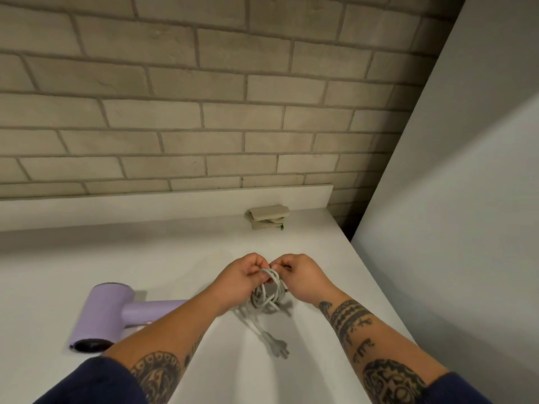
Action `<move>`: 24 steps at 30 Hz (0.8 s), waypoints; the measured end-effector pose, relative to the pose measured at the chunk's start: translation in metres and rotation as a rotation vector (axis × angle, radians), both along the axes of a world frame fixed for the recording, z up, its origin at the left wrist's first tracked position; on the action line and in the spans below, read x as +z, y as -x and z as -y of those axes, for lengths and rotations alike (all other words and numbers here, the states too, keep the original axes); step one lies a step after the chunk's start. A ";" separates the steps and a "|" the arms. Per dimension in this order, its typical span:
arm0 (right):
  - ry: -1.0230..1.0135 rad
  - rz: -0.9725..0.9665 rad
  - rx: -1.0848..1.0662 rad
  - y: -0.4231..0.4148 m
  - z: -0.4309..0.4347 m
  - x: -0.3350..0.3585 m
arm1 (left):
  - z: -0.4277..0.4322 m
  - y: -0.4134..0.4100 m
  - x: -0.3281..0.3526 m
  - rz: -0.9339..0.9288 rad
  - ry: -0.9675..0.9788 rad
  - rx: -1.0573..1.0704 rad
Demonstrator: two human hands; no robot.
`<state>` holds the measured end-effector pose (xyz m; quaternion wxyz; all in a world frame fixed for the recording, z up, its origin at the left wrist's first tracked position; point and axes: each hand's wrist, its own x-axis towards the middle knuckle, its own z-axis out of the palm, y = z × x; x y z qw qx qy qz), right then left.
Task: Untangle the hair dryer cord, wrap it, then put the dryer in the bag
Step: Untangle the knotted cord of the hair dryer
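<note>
Dark-blue sleeves (pixel 96 383) and tattooed forearms enter from the near edge. Left grip (pixel 242 275) and right grip (pixel 303 277) meet over the middle of the counter (pixel 145 258), knuckles nearly touching. Each has fingers and thumb curled and pinched on strands at the top of the cord (pixel 269 295) and holds nothing else. Cord: pale grey, round in section, smooth-jacketed, bunched in overlapping loops that hang from the grips to the counter; which loop passes through which cannot be read. One free tail runs nearer and ends in a moulded grey plug (pixel 278 346) lying flat. Step in hand, by judgement: untangling, early in the task. Recommended: part one loop at a time under light tension and feed the plug end back through; pulling both ways would likely tighten the knot. Hair dryer (pixel 108 310): lilac, matt, a stubby cylinder with a straight handle, lying on its side at the left, its cord exit hidden behind the left forearm. Bag (pixel 268 218): apparently the folded beige cloth at the far side, well apart from the dryer. Beyond stands a grey brick wall (pixel 204 112); at the right, a plain white panel (pixel 452 199).
</note>
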<state>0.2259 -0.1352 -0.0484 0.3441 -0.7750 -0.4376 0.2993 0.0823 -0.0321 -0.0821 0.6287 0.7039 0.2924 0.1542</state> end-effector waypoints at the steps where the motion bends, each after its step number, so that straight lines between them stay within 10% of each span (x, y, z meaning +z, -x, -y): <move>1: 0.017 0.045 0.015 -0.002 -0.002 -0.001 | 0.000 0.001 0.000 -0.002 -0.008 0.005; 6: -0.045 0.070 -0.108 -0.014 -0.013 -0.017 | 0.004 0.005 -0.007 0.024 0.005 0.085; 14: -0.115 -0.725 -0.619 -0.015 -0.007 -0.025 | 0.011 0.002 -0.008 0.026 0.008 0.096; 24: -0.163 0.090 -0.013 -0.018 0.006 -0.031 | 0.015 0.000 -0.008 -0.015 -0.010 0.078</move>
